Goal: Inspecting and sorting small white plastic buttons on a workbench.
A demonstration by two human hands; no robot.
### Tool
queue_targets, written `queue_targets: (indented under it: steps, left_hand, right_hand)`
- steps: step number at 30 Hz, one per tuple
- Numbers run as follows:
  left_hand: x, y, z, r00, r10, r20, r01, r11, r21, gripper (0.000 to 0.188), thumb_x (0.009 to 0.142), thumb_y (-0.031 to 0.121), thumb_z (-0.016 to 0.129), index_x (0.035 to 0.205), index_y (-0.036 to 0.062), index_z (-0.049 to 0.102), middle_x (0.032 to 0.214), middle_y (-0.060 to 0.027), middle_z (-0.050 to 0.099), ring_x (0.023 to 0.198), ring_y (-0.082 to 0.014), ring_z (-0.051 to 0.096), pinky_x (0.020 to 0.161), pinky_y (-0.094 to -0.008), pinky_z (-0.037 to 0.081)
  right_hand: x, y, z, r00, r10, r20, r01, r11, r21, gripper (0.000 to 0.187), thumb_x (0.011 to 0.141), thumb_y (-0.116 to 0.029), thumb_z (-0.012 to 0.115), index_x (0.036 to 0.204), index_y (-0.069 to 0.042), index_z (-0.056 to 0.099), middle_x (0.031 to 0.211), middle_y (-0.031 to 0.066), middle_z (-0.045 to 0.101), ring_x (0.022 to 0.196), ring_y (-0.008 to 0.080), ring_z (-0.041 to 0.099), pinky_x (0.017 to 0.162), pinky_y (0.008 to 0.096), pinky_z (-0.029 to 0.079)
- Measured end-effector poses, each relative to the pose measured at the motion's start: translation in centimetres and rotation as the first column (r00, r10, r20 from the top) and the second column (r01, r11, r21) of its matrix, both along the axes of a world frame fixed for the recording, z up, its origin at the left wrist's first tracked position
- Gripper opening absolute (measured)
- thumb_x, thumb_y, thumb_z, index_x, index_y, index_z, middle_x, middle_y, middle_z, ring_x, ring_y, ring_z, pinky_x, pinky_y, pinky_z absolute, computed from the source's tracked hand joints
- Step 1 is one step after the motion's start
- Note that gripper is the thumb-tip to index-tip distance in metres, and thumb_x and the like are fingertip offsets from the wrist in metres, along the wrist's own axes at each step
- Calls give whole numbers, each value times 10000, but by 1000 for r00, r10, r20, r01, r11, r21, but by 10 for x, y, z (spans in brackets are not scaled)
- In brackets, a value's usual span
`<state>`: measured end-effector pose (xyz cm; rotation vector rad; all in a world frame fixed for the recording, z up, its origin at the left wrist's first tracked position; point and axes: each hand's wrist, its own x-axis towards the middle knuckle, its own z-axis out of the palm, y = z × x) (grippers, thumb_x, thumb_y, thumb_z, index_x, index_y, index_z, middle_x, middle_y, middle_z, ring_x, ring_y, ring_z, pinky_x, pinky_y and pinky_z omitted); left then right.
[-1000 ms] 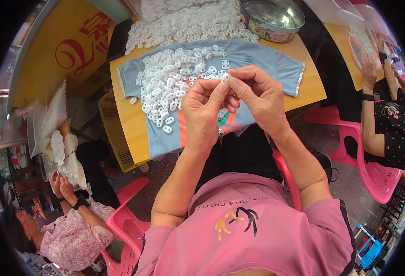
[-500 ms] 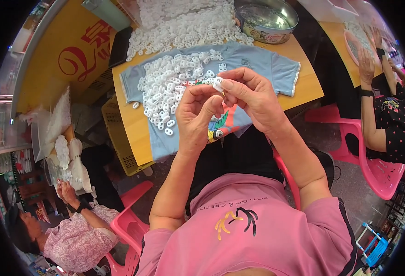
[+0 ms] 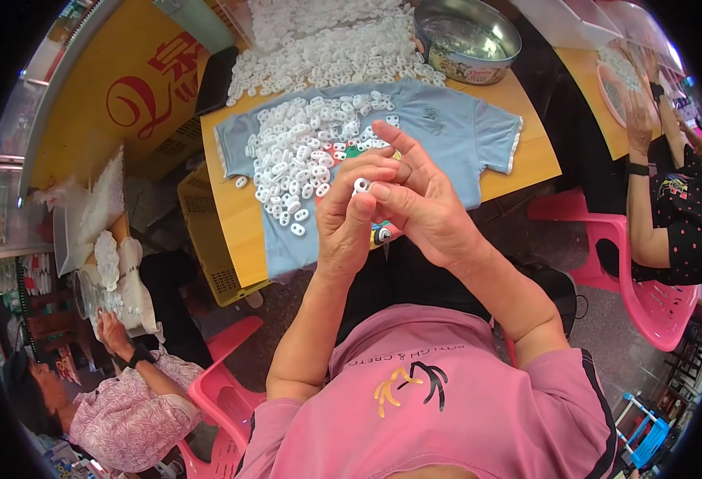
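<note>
over the blue shirt (image 3: pixel 454 132), the left hand (image 3: pixel 346 219) pinches a white piece (image 3: pixel 361 185) in its fingers, best kept steady while the right hand (image 3: pixel 431 211) rests its thumb against it, index raised, other fingers' grip unclear.

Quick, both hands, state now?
Left hand: closed, holding a small white piece between thumb and fingers.
Right hand: thumb at that piece, one finger extended; grip cannot be told.
</note>
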<state>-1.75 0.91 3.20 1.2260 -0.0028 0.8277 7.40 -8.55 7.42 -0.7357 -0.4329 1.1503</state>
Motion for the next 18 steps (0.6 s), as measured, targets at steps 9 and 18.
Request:
queue_targets:
  steps: [9, 18]
  left_hand:
    - [-12, 4, -5, 997, 64, 45, -64, 998, 5, 370, 943, 379, 586, 1038, 27, 648, 1130, -88, 582, 1190, -247, 505, 974, -381, 428]
    - [-36, 20, 14, 968, 220, -119, -228, 972, -53, 339, 961, 267, 592, 1155, -10, 614, 1064, -98, 631, 1071, -181, 561, 954, -329, 430]
  right_hand:
    - [-20, 8, -7, 991, 14, -130, -5, 997, 74, 712, 930, -54, 603, 1506, -79, 184, 1164, 79, 576, 1101, 152, 564, 955, 321, 459]
    - [-11, 21, -8, 987, 126, 100, -125, 992, -16, 612, 943, -101, 610, 1466, -51, 296, 1044, 39, 614, 914, 111, 599, 816, 260, 492]
